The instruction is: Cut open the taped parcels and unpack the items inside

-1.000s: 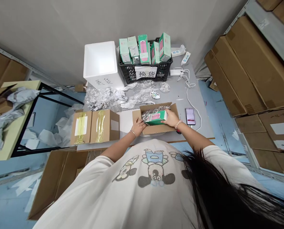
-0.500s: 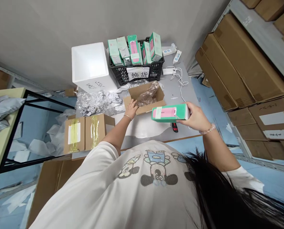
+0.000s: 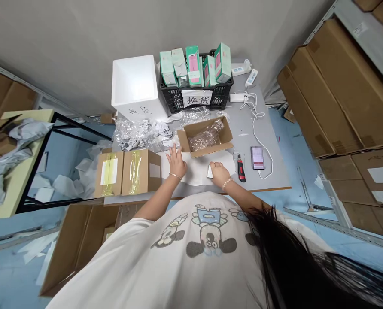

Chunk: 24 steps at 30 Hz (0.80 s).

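left grip (image 3: 176, 163) open, fingers spread flat on a white sheet (image 3: 194, 171) that lies across the front of the grey surface (image 3: 243, 124). right grip (image 3: 219, 174) curled low on the same sheet, its fingers against the edge of a small white slip (image 3: 210, 171); the hand hides part of the slip, and whether it has hold of it cannot be told from this angle.

just ahead of both hands, an open cardboard box (image 3: 204, 137) holds clear bubble wrap (image 3: 206, 139), its lower part hidden by the box wall. to the right, a red and black box cutter (image 3: 241, 168) lies beside a phone (image 3: 257, 157), its screen blurred, on a white cable (image 3: 259, 133). to the left, two taped cardboard parcels (image 3: 127, 174) carry yellow tape and white labels, with crumpled wrap (image 3: 136, 133) behind them.

at the far edge, a black plastic crate (image 3: 196, 101) with a handwritten chinese sign (image 3: 197, 98) is packed with green and pink product boxes (image 3: 193, 64), beside a white foam box (image 3: 135, 81) whose marker writing is only partly legible. stacked cartons on shelving (image 3: 333, 94) fill the right of the frame. the person's own printed t-shirt (image 3: 207, 240) and long dark hair (image 3: 291, 257) cut off the bottom.
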Each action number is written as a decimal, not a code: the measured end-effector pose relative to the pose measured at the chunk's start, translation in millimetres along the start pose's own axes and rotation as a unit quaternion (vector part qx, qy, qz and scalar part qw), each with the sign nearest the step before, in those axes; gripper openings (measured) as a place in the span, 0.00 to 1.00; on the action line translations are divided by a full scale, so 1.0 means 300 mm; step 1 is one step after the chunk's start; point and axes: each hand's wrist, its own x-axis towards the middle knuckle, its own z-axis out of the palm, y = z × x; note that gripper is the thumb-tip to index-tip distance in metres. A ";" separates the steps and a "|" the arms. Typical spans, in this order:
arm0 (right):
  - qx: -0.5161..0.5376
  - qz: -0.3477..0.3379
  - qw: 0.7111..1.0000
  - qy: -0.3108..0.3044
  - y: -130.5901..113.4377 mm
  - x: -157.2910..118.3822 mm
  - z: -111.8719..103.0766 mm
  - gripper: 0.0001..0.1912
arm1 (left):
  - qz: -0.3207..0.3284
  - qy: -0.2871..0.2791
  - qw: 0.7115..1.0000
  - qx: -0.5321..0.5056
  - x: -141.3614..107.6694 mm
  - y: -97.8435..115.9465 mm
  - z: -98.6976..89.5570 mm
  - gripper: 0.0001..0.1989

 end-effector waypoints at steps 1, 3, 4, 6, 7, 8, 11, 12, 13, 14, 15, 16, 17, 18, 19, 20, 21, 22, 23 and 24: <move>0.013 0.010 1.000 0.010 -0.002 0.003 0.010 0.36 | 0.000 0.022 1.000 -0.010 -0.052 0.012 -0.002 0.38; 0.057 0.028 0.997 0.040 0.003 0.002 0.029 0.43 | 0.033 0.041 0.998 -0.037 -0.145 0.038 0.000 0.36; 0.087 0.032 0.994 0.059 0.010 -0.002 0.040 0.47 | 0.057 0.033 0.996 -0.053 -0.181 0.050 0.005 0.34; 0.154 0.025 0.982 0.105 0.030 -0.018 0.066 0.53 | 0.117 -0.019 0.988 -0.096 -0.223 0.076 0.025 0.30; 0.188 0.019 0.973 0.130 0.043 -0.029 0.082 0.55 | 0.143 -0.057 0.981 -0.121 -0.230 0.090 0.039 0.28; 0.221 0.015 0.963 0.151 0.056 -0.043 0.099 0.56 | 0.158 -0.093 0.972 -0.147 -0.228 0.105 0.056 0.27; 0.312 0.032 0.933 0.177 0.093 -0.080 0.154 0.54 | 0.142 -0.155 0.956 -0.203 -0.192 0.162 0.110 0.31; 0.339 0.045 0.923 0.177 0.103 -0.087 0.170 0.52 | 0.133 -0.162 0.955 -0.208 -0.176 0.184 0.125 0.36; 0.360 0.059 0.914 0.177 0.111 -0.091 0.183 0.49 | 0.129 -0.168 0.956 -0.205 -0.160 0.205 0.138 0.40; 0.374 0.071 0.908 0.178 0.118 -0.091 0.194 0.46 | 0.134 -0.175 0.956 -0.196 -0.145 0.226 0.148 0.45; 0.381 0.077 0.904 0.180 0.123 -0.087 0.201 0.44 | 0.141 -0.184 0.955 -0.184 -0.131 0.245 0.155 0.48; 0.382 0.076 0.903 0.182 0.128 -0.081 0.206 0.41 | 0.146 -0.193 0.955 -0.169 -0.119 0.262 0.160 0.49; 0.380 0.070 0.904 0.184 0.132 -0.073 0.209 0.39 | 0.148 -0.203 0.955 -0.154 -0.107 0.275 0.162 0.49; 0.377 0.062 0.906 0.184 0.135 -0.066 0.210 0.37 | 0.148 -0.214 0.955 -0.140 -0.097 0.286 0.162 0.47; 0.375 0.055 0.907 0.185 0.137 -0.060 0.211 0.36 | 0.148 -0.227 0.954 -0.128 -0.087 0.293 0.161 0.44; 0.375 0.050 0.907 0.184 0.139 -0.056 0.211 0.35 | 0.150 -0.239 0.952 -0.119 -0.078 0.298 0.159 0.42; 0.376 0.050 0.906 0.185 0.140 -0.054 0.211 0.34 | 0.153 -0.250 0.949 -0.115 -0.069 0.300 0.155 0.40; 0.378 0.051 0.905 0.187 0.141 -0.054 0.210 0.34 | 0.157 -0.261 0.945 -0.116 -0.060 0.300 0.151 0.39; 0.378 0.053 0.905 0.187 0.142 -0.055 0.209 0.34 | 0.161 -0.270 0.942 -0.120 -0.052 0.298 0.146 0.38; 0.379 0.055 0.905 0.186 0.141 -0.058 0.208 0.33 | 0.163 -0.277 0.938 -0.126 -0.045 0.295 0.141 0.38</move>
